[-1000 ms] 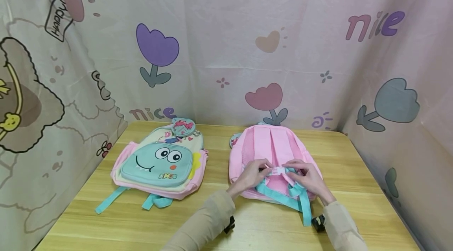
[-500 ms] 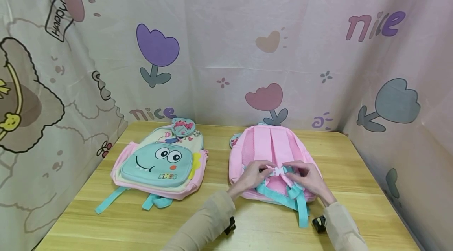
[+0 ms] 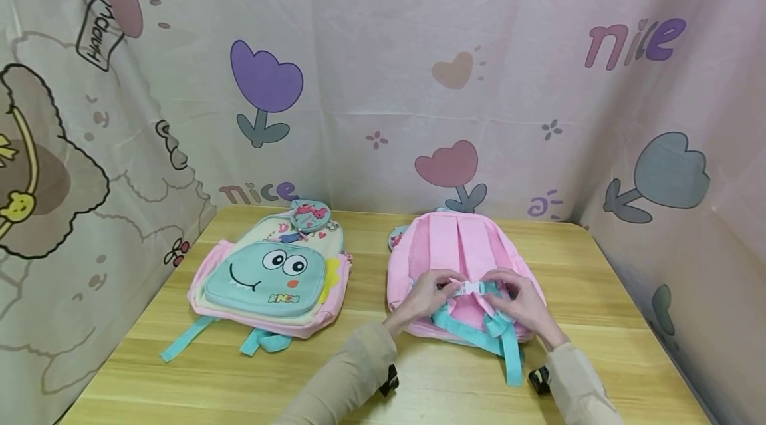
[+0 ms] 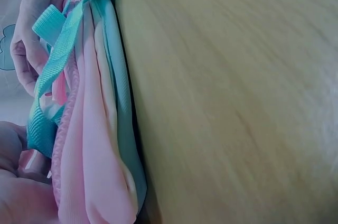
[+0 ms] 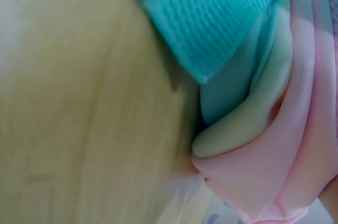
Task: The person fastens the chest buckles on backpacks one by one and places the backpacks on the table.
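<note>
A pink backpack point(image 3: 461, 239) lies on the table with its back panel and shoulder straps facing up. Across the straps sits a pale plastic buckle point(image 3: 471, 288) on turquoise webbing. At its left end my left hand point(image 3: 426, 294) pinches the buckle between thumb and fingers. My right hand point(image 3: 522, 298) pinches the other end, beside a short stretch of turquoise webbing. Below the hands, a turquoise strap point(image 3: 512, 352) hangs over the bag's bottom edge onto the table. In the left wrist view, webbing point(image 4: 58, 71) partly covers the right hand point(image 4: 31, 34); the buckle is mostly hidden there.
To the left lies a second backpack point(image 3: 263, 279), face up, with a smiling monster pocket and a round pendant point(image 3: 310, 215). Its turquoise straps point(image 3: 188, 338) trail onto the wooden table point(image 3: 239, 392). A printed curtain point(image 3: 371, 79) stands behind and at both sides.
The loose turquoise strap end under my right hand has swung a little to the left. My right fingers have shifted slightly at the buckle. Both backpacks have stayed put.
</note>
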{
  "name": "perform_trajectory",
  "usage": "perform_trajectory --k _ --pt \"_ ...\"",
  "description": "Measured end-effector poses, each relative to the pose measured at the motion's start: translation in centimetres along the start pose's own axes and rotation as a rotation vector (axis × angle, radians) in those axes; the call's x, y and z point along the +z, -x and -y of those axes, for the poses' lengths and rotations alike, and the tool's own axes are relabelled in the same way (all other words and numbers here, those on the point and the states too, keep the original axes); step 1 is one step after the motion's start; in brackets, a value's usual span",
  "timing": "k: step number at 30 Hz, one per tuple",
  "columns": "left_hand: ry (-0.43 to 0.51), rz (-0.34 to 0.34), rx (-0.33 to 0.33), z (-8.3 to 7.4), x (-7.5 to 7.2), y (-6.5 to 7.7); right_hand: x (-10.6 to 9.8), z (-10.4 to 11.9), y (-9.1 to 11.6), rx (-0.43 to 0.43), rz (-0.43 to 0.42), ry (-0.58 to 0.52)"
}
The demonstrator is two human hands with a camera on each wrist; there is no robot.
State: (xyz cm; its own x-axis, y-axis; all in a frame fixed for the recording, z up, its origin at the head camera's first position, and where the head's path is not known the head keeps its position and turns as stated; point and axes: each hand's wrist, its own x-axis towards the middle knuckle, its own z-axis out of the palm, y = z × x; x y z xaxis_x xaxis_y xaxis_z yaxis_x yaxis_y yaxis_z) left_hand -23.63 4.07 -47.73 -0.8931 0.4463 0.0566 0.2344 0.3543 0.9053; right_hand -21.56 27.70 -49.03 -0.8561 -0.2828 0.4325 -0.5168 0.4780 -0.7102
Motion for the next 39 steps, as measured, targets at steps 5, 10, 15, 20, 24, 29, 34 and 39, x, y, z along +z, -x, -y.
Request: perform_trajectory --k 5,10,15,20,24,29,34,39 --pt "0.04 0.037 0.0 0.01 -0.08 0.01 0.08 0.63 -0.12 -0.038 -0.005 -0.008" --pt "0.023 0.029 0.007 -0.06 0.05 0.01 0.03 0.48 -0.24 -0.027 -0.005 -0.003" --pt "0.013 0.008 0.011 -0.23 0.21 -0.04 0.11 0.78 -0.37 -0.007 -0.005 0.004" --pt "0.02 -0.002 -0.007 -0.29 0.39 -0.14 0.14 0.87 -0.41 0.0 0.008 -0.015" --pt "0.018 -0.002 -0.011 -0.31 0.46 -0.15 0.01 0.83 -0.32 0.013 0.014 -0.016" --pt "0.009 0.002 -0.004 -0.42 0.36 -0.09 -0.07 0.69 -0.29 0.02 0.018 -0.009" --pt "-0.038 0.005 0.011 -0.57 0.18 0.09 -0.1 0.73 -0.29 0.035 0.032 -0.009" --pt "-0.079 0.012 0.019 -0.71 0.16 0.21 -0.2 0.39 -0.19 0.053 0.048 0.001"
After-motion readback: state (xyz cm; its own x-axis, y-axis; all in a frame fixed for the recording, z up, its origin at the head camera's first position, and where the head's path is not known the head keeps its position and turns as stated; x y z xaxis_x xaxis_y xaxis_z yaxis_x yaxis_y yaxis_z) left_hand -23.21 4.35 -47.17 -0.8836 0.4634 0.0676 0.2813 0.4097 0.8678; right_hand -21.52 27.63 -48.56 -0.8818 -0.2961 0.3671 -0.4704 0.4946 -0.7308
